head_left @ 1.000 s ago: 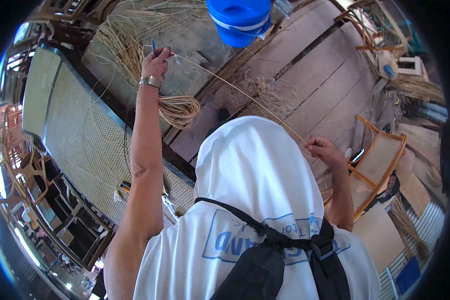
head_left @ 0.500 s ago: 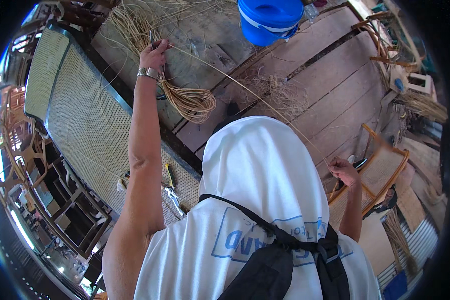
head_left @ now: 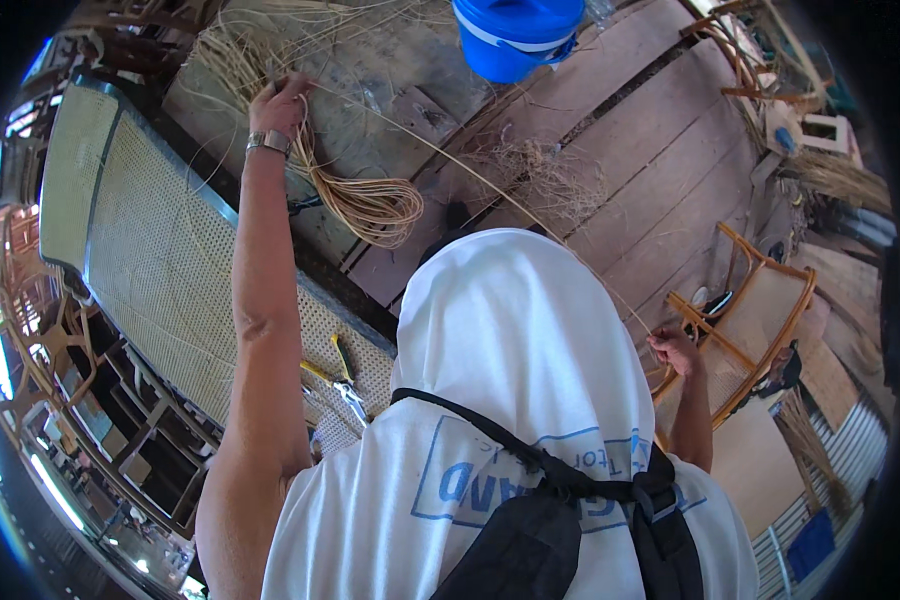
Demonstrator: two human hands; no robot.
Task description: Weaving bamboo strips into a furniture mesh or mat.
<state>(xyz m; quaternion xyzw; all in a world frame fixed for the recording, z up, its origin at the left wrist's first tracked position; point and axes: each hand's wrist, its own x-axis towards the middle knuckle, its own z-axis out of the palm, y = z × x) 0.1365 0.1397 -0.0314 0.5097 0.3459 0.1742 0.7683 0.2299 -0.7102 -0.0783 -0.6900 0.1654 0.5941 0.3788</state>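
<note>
Above the woven cane panel (head_left: 160,260), seen from the head camera, your left hand (head_left: 282,100) is raised with fingers closed on a long cane strand (head_left: 490,185), close to the looped bundle of cane (head_left: 370,205) lying on the plank floor (head_left: 650,160). That strand runs taut across to your right hand (head_left: 675,350), whose fingers pinch its other end beside a rattan chair frame (head_left: 745,330). Past the bundle stands a blue bucket (head_left: 515,35).

Bucket (head_left: 518,35) top cut off, seemingly
</note>
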